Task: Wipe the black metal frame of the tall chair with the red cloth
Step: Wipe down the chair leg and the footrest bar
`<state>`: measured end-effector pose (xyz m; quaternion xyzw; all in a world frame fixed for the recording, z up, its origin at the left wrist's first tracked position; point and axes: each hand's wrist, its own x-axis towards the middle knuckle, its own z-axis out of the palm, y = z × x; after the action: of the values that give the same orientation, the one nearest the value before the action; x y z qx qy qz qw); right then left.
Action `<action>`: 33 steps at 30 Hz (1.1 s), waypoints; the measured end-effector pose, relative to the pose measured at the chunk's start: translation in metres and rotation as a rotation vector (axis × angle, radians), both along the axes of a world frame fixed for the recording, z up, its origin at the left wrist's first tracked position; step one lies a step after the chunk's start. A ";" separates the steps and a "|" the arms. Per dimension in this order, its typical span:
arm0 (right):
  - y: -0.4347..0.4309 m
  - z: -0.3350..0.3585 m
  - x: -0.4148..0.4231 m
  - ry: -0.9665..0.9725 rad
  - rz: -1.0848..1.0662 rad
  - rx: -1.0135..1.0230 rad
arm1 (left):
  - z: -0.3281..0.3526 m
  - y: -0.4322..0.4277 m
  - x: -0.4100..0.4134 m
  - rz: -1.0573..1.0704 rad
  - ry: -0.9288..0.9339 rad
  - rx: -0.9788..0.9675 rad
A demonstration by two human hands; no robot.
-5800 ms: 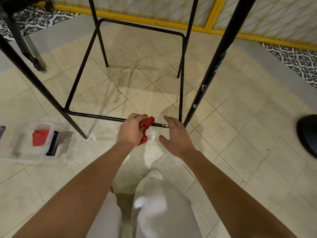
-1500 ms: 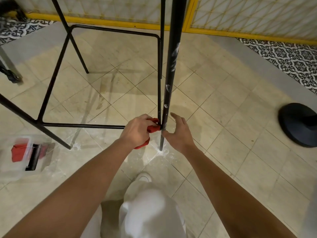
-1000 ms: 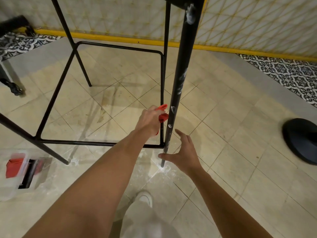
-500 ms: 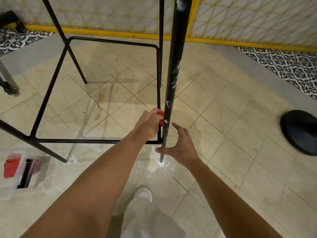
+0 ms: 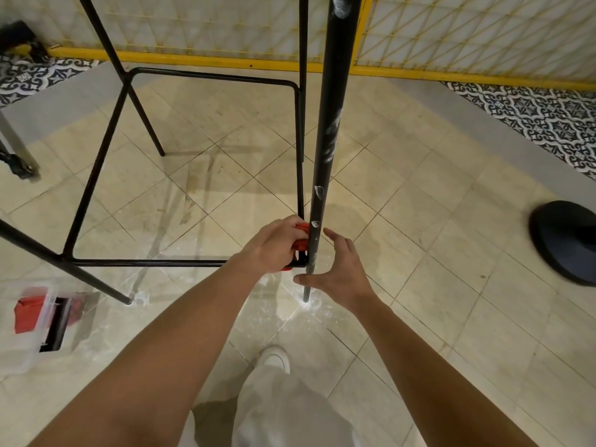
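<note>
1. Head view: the left hand [image 5: 274,245] is pinching the red cloth [image 5: 301,240] against the near leg [image 5: 325,146] of the black metal frame [image 5: 96,162], low down at the corner where the footrest rail [image 5: 145,262] is meeting it, just above picture centre.
2. The right hand [image 5: 340,272] is hovering spread and empty at 3 o'clock of that leg; I cannot tell whether it is touching.
3. Risks, as I judge them: the leg is unbraced, so a hard stroke could be sliding the chair on the tiled floor [image 5: 419,253]; the bunched cloth could be skipping the white smears [image 5: 330,137] higher up, or snagging at the joint.
4. Count: two hands, one cloth in use, four legs partly showing, one footrest ring.
5. At 9 o'clock one clear box [image 5: 42,321] is holding something red; at 3 o'clock one black round base [image 5: 567,240] is sitting.
</note>
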<state>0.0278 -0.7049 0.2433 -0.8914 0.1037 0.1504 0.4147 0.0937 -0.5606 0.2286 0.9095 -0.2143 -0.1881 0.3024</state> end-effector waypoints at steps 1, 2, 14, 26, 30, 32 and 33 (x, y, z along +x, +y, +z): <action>0.000 0.001 0.000 0.003 0.000 -0.004 | 0.003 -0.003 0.000 0.017 -0.029 0.019; -0.001 0.001 0.000 0.003 0.003 -0.010 | 0.004 -0.005 0.000 0.036 -0.049 0.045; 0.000 0.007 -0.005 0.013 -0.037 0.029 | 0.015 0.007 0.006 -0.054 0.041 0.187; 0.005 0.012 -0.011 0.013 -0.052 0.073 | 0.009 0.019 -0.054 -0.179 -0.329 0.267; 0.004 0.013 -0.015 0.019 -0.003 0.048 | 0.014 0.028 -0.057 -0.273 -0.436 0.406; 0.001 0.013 -0.017 0.030 0.001 0.032 | 0.017 0.027 -0.056 -0.281 -0.458 0.398; 0.000 0.013 -0.017 0.034 -0.002 0.028 | 0.017 0.026 -0.056 -0.289 -0.456 0.381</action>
<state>0.0109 -0.7054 0.2564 -0.8827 0.1095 0.1665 0.4257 0.0375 -0.5345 0.2458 0.9286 -0.3643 -0.0571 0.0413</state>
